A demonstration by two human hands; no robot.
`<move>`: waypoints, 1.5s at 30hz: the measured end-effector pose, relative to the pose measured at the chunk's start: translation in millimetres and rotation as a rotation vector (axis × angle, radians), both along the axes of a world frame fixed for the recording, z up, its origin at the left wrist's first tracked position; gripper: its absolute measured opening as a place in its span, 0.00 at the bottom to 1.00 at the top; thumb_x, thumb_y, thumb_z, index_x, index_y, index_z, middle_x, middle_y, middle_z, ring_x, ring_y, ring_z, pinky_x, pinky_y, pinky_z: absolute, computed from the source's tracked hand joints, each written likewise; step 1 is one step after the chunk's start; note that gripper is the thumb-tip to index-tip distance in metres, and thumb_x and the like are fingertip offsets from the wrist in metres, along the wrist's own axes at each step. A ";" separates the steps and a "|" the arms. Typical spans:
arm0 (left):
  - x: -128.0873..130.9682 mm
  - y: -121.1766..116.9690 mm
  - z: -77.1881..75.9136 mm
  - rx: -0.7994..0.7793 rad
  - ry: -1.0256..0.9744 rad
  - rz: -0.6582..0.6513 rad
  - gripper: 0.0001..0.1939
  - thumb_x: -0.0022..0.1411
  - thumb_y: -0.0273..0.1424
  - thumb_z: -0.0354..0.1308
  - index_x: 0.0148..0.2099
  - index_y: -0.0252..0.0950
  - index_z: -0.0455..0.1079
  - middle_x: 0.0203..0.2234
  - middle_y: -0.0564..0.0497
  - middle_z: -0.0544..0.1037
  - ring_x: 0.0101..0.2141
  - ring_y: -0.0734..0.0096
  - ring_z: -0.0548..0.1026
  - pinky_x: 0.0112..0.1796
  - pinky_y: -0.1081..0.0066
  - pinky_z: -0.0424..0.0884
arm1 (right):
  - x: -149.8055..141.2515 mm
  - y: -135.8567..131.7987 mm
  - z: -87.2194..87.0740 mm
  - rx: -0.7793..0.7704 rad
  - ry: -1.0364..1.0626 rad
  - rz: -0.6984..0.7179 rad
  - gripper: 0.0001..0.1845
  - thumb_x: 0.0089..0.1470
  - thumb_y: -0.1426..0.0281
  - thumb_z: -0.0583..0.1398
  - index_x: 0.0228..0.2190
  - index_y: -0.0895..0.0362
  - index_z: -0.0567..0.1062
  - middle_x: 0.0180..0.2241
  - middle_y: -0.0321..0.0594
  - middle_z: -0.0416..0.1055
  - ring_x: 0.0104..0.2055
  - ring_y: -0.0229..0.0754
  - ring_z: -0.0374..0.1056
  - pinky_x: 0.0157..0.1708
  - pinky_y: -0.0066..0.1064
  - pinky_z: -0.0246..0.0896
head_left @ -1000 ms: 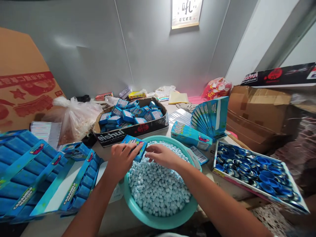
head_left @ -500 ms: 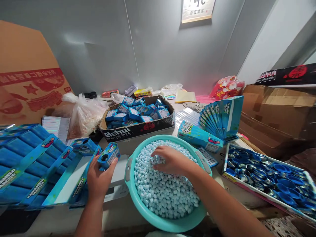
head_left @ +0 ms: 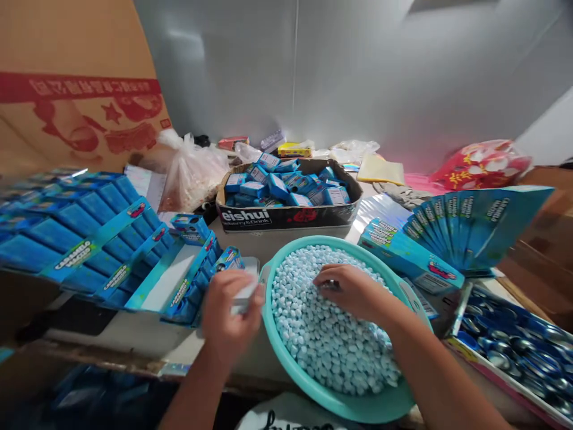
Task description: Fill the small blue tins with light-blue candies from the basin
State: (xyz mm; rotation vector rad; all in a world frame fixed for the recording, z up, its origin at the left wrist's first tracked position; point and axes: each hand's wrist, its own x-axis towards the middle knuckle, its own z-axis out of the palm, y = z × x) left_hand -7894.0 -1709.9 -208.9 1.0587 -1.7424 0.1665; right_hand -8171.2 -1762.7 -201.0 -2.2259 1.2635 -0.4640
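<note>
My left hand (head_left: 230, 316), slightly blurred, is open, its thumb and fingers apart above a white scale (head_left: 250, 269). Just beyond its fingers a small blue printed box (head_left: 230, 259) stands on or beside the scale; the hand partly hides it. A turquoise basin (head_left: 268, 310) holds a heap of pale blue candies (head_left: 313, 340). Over the heap, my right hand (head_left: 351, 289) has its fingers curled together near the surface, with a small dark, shiny spot between them that I cannot make out.
Left are display cartons (head_left: 102, 239) packed with blue boxes and a partly filled carton (head_left: 163, 280). A black tray (head_left: 286, 216) of blue boxes stands behind. To the right lie a blue carton (head_left: 412, 257), fanned flat cartons (head_left: 478, 227) and a tray (head_left: 514, 352) of blue-and-metal pieces.
My left hand has let go of the small blue box and drawn back from it. My right hand stays over the candies. The view has turned left and down.
</note>
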 end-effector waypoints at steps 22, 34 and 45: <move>-65.1 5.1 -33.7 0.399 -0.363 -0.783 0.15 0.72 0.28 0.53 0.48 0.35 0.82 0.37 0.51 0.85 0.41 0.65 0.76 0.50 0.68 0.69 | -20.6 -13.1 -17.3 -0.071 -0.059 -0.377 0.16 0.54 0.52 0.64 0.34 0.50 0.82 0.36 0.45 0.81 0.31 0.47 0.76 0.27 0.36 0.73; -48.5 11.4 -14.2 0.210 -0.206 -0.511 0.22 0.68 0.42 0.60 0.58 0.35 0.74 0.63 0.42 0.72 0.63 0.54 0.67 0.64 0.58 0.66 | -15.2 -12.5 -14.7 -0.020 -0.125 -0.280 0.17 0.58 0.53 0.63 0.38 0.52 0.83 0.40 0.44 0.80 0.35 0.45 0.76 0.28 0.32 0.73; 58.0 -56.1 -58.5 0.494 0.233 0.462 0.47 0.55 0.32 0.70 0.72 0.29 0.54 0.59 0.30 0.72 0.59 0.43 0.74 0.58 0.47 0.72 | -7.9 -9.9 -9.0 0.032 -0.221 -0.280 0.16 0.60 0.54 0.62 0.43 0.51 0.80 0.43 0.45 0.77 0.42 0.50 0.74 0.34 0.39 0.70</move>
